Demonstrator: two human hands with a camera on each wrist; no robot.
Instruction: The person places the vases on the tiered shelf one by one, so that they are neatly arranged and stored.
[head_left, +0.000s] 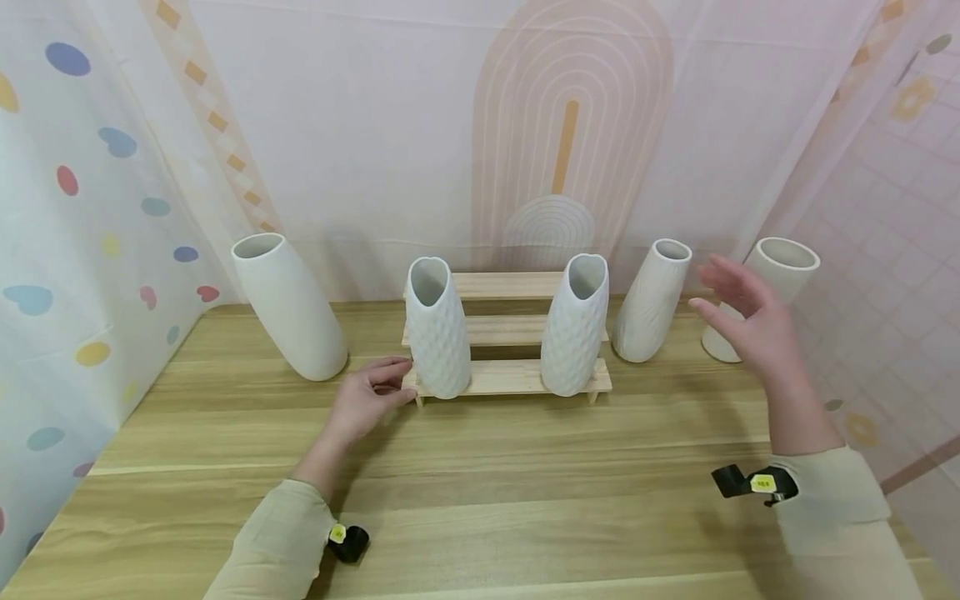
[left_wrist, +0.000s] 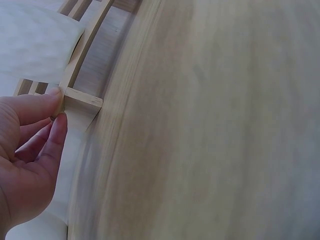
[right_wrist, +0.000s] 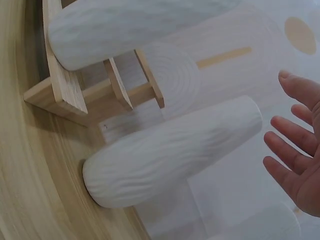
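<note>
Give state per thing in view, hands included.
Wooden rack: standing on table
Left hand: pinching rack's left front end
Right hand: open, in air, holding nothing
Left rack vase: upright on lowest shelf
Right rack vase: upright, same shelf
Far-left vase: upright on table
Wavy vase: upright on table
Far-right vase: upright, partly behind right hand

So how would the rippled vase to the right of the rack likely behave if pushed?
The rippled vase may tip if pushed near its rim, being tall for its width. Its ceramic-looking wall suggests something stiff and breakable. The ridged surface might make it less slippery.
</note>
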